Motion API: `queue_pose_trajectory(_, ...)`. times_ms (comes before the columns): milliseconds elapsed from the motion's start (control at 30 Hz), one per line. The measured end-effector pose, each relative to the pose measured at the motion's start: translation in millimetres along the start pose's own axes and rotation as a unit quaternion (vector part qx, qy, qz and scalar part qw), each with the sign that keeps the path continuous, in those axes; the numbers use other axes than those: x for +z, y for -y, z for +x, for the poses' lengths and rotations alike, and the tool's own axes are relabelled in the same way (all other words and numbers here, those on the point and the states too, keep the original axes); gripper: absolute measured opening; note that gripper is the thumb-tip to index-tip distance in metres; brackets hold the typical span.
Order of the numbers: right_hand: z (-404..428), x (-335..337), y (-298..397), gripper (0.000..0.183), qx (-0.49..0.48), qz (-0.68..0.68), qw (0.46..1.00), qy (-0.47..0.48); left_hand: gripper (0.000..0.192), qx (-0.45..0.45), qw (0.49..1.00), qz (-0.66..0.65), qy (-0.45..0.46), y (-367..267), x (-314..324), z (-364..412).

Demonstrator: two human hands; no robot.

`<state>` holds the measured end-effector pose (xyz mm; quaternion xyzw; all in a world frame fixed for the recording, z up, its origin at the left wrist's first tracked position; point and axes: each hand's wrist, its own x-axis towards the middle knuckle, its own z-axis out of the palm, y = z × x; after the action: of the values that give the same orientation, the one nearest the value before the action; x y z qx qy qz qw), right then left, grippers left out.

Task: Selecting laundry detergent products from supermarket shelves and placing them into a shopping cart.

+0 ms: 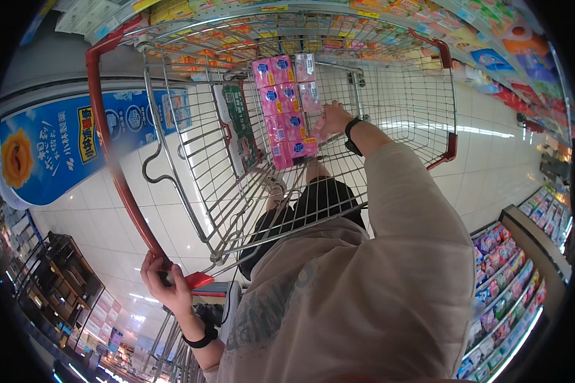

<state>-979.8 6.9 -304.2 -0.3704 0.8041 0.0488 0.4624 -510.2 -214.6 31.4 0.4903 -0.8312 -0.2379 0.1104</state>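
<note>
A wire shopping cart [388, 91] stands sideways in front of me. Inside it, pink packs, apparently of tissues [279, 98], are stacked in neat rows, several with blue round logos. Paler pink-and-white packs [309, 95] line the stack's right side. My right hand [336, 118] reaches over the near rim, its fingers around a light pink pack [320, 128] at the end of that paler row. At the lower left, my left hand [170, 285] is wrapped around the cart's red handlebar [124, 184] near its corner.
Shelves of packaged goods [402, 14] run along the far side. A blue advertising panel [72, 139] with writing stands at the left. Bagged products fill a rack [503, 287] at the lower right. Glossy tiled floor [484, 124] surrounds the cart. Another metal cart [172, 344] shows below.
</note>
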Motion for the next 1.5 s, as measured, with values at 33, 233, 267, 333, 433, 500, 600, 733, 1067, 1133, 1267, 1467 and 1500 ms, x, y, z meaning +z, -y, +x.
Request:
queue_pose_trajectory(33, 1, 4, -4, 0.080, 0.048, 0.022, 0.998, -0.033, 0.026, 0.018, 1.000, 0.011, -0.002, 2, 1, -1)
queue_pose_trajectory(233, 13, 28, -6, 0.077, -0.082, -0.177, 0.979, -0.055, 0.026, -0.015, 1.000, -0.007, -0.006, -6, 2, 0)
queue_pose_trajectory(267, 13, 34, -6, 0.077, -0.084, -0.179, 0.979, -0.057, 0.026, -0.015, 1.000, -0.008, -0.009, -5, 3, -1)
queue_pose_trajectory(333, 13, 47, -5, 0.073, -0.098, -0.240, 0.963, -0.073, 0.026, -0.004, 1.000, 0.004, -0.006, -1, 2, -1)
queue_pose_trajectory(433, 12, 54, -8, 0.072, -0.143, -0.295, 0.944, -0.040, 0.025, -0.006, 1.000, 0.008, -0.005, -2, 3, 0)
queue_pose_trajectory(500, 13, 52, -2, 0.070, -0.128, -0.287, 0.949, -0.021, 0.026, -0.002, 1.000, 0.013, -0.008, -6, 2, -2)
queue_pose_trajectory(600, 13, 50, 9, 0.071, -0.143, -0.283, 0.948, -0.024, 0.026, -0.009, 1.000, 0.001, -0.011, -8, 2, 0)
queue_pose_trajectory(733, 13, 54, 14, 0.073, -0.174, -0.296, 0.939, -0.034, 0.026, -0.017, 1.000, 0.004, -0.002, -4, 0, -2)
queue_pose_trajectory(1067, 20, 42, -7, 0.062, -0.288, -0.276, 0.914, -0.075, 0.025, -0.029, 0.999, -0.015, 0.005, -20, 3, 3)
queue_pose_trajectory(1133, 26, 34, 0, 0.060, -0.264, -0.303, 0.915, -0.039, 0.025, 0.024, 1.000, -0.005, -0.018, -21, 0, 2)
queue_pose_trajectory(1267, 47, 79, -6, 0.057, -0.177, -0.299, 0.923, -0.163, 0.023, -0.008, 0.998, -0.048, -0.034, -5, 7, -3)
queue_pose_trajectory(1467, -26, -55, 70, 0.053, -0.246, -0.089, 0.956, -0.133, 0.024, 0.063, 0.996, -0.022, -0.053, -4, 6, 1)
queue_pose_trajectory(1500, -57, -93, 85, 0.048, -0.278, -0.080, 0.932, -0.218, 0.024, 0.072, 0.995, -0.031, -0.059, 0, 7, 0)
